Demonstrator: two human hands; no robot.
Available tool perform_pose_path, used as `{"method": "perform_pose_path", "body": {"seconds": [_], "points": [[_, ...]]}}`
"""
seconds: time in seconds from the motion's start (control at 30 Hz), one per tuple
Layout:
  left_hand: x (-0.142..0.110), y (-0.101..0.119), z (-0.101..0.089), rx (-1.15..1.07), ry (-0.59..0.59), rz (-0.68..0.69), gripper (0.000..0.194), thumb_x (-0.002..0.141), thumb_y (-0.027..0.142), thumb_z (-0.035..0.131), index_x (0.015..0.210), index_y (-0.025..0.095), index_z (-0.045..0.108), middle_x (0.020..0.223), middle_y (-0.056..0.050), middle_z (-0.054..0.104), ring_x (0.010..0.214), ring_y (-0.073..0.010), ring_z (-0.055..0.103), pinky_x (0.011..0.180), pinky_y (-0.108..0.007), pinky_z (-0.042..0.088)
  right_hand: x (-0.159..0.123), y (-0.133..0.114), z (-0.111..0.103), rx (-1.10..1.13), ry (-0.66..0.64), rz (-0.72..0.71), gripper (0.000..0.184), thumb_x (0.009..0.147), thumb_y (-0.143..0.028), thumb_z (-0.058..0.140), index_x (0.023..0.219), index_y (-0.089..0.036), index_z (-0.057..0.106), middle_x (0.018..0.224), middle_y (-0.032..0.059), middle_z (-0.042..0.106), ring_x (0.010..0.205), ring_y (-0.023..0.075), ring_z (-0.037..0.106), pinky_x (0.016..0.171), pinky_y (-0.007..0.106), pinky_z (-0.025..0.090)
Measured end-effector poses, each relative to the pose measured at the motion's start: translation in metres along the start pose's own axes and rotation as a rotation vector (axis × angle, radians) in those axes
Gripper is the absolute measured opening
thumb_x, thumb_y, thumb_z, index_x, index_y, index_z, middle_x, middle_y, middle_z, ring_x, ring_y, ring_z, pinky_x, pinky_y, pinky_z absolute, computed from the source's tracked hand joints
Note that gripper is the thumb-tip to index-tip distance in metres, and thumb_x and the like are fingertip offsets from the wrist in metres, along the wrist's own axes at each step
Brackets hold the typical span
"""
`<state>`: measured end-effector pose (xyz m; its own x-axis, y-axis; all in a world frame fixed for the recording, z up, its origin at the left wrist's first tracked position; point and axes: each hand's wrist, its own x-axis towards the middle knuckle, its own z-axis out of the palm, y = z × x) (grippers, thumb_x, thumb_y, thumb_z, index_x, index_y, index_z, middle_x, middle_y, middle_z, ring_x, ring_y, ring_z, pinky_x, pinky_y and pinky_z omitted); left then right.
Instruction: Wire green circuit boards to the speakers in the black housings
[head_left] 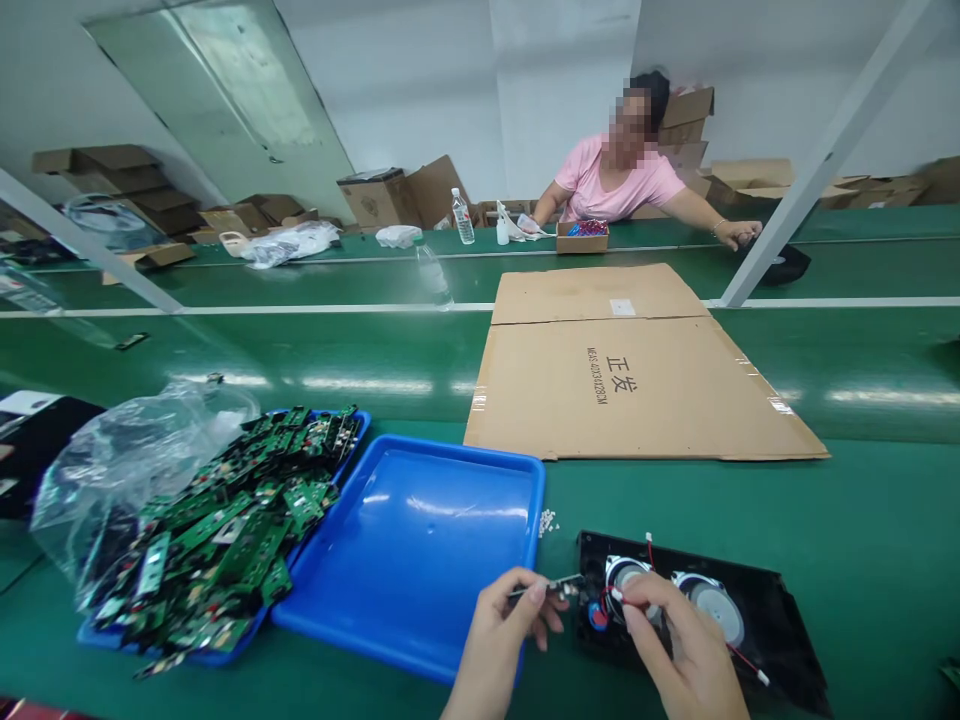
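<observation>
Between the thumb and fingers of my left hand [517,612] is a small circuit board [559,584], held over the right edge of the blue tray [442,520]. My right hand [679,640] pinches a thin red wire with a white connector [618,594], close to the board's right end. Beneath my right hand lies a black speaker housing [772,610] with two round speakers, one of them [712,608] plainly seen and the other partly covered by my fingers. Another red wire ends in a white plug [762,677] on the housing's near side.
Green circuit boards [247,530] are heaped at left, partly under a clear plastic bag [135,470]. Small white pieces [548,521] lie beside the tray. A flattened cardboard sheet [600,390] spans the bench ahead. Across it sits a person in a pink shirt [600,185].
</observation>
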<state>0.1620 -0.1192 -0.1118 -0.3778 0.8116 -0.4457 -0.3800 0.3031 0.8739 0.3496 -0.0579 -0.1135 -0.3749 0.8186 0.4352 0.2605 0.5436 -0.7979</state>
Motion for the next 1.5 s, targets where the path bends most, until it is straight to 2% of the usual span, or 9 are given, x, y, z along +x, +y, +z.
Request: {"method": "perform_pose_path", "body": {"seconds": [0.17,0.33,0.53,0.73,0.9,1.07,1.27,1.37,1.5], "points": [[0.005,-0.008,-0.001,0.019,-0.030,-0.084,0.064,0.062,0.074,0.083,0.080,0.014,0.070,0.048,0.000,0.066,0.034,-0.0044,0.043,0.038,-0.015,0.027,0.006,0.002,-0.002,-0.077,-0.017,-0.120,0.009,0.102,-0.018,0.054,0.096,-0.024,0.055,0.080,-0.0009,0.065,0.066,0.0127,0.065,0.060,0.019,0.055],[0.004,-0.004,0.001,0.005,-0.123,-0.027,0.051,0.072,0.059,0.085,0.090,0.014,0.069,0.078,-0.007,0.079,0.049,-0.0079,0.060,0.047,-0.017,0.045,0.008,0.001,0.000,-0.098,-0.034,-0.176,0.011,0.100,-0.012,0.054,0.094,-0.021,0.055,0.076,-0.0010,0.060,0.063,0.0118,0.060,0.059,0.021,0.053],[0.002,-0.006,0.004,0.089,-0.057,-0.009,0.047,0.073,0.051,0.084,0.096,0.015,0.065,0.063,-0.002,0.073,0.043,-0.0109,0.061,0.045,-0.020,0.048,0.013,0.006,-0.004,-0.352,0.203,-0.332,0.007,0.102,-0.012,0.057,0.100,-0.015,0.062,0.086,0.0044,0.066,0.085,0.0177,0.063,0.085,0.030,0.053],[-0.010,0.001,0.009,0.370,0.171,0.240,0.027,0.075,0.038,0.076,0.094,0.022,0.067,0.059,0.005,0.069,0.048,-0.0150,0.066,0.054,-0.024,0.053,0.013,0.004,-0.005,-0.294,0.070,-0.270,0.010,0.102,-0.010,0.054,0.097,-0.016,0.059,0.080,0.0037,0.062,0.074,0.0162,0.055,0.068,0.029,0.048],[-0.015,0.006,0.014,0.505,0.021,0.362,0.011,0.078,0.029,0.068,0.085,0.024,0.073,0.069,0.001,0.074,0.060,-0.0161,0.069,0.060,-0.024,0.054,0.014,-0.012,0.009,-0.288,0.019,-0.388,0.014,0.100,-0.007,0.049,0.099,-0.015,0.061,0.074,0.0024,0.060,0.066,0.0163,0.051,0.064,0.031,0.046],[-0.022,0.013,0.024,0.556,0.038,0.492,0.017,0.083,0.023,0.061,0.092,0.025,0.075,0.075,0.000,0.077,0.062,-0.0153,0.070,0.062,-0.022,0.054,0.015,-0.018,0.011,-0.332,-0.041,-0.418,0.013,0.098,-0.006,0.052,0.102,-0.016,0.059,0.073,0.0021,0.061,0.064,0.0167,0.051,0.063,0.032,0.044],[-0.017,0.010,0.017,0.754,-0.056,0.612,0.019,0.087,0.016,0.055,0.095,0.025,0.069,0.075,0.000,0.076,0.061,-0.0147,0.071,0.059,-0.019,0.053,0.010,-0.014,0.015,-0.307,0.043,-0.392,0.014,0.099,-0.007,0.049,0.100,-0.017,0.059,0.072,0.0014,0.058,0.064,0.0156,0.049,0.063,0.032,0.042],[-0.011,0.009,0.013,0.922,-0.157,0.756,0.020,0.087,0.012,0.055,0.099,0.024,0.066,0.078,0.000,0.078,0.064,-0.0151,0.075,0.061,-0.018,0.054,0.006,-0.012,0.021,-0.305,0.041,-0.348,0.015,0.100,-0.008,0.048,0.098,-0.017,0.059,0.072,0.0014,0.058,0.065,0.0161,0.048,0.065,0.033,0.040],[-0.010,0.012,0.016,1.151,-0.131,1.045,0.022,0.084,0.006,0.048,0.089,0.022,0.061,0.068,0.000,0.072,0.056,-0.0165,0.071,0.055,-0.024,0.050,0.009,-0.016,0.018,-0.365,0.042,-0.406,0.018,0.100,-0.007,0.046,0.091,-0.017,0.058,0.067,0.0003,0.054,0.063,0.0160,0.043,0.064,0.033,0.036]]}}
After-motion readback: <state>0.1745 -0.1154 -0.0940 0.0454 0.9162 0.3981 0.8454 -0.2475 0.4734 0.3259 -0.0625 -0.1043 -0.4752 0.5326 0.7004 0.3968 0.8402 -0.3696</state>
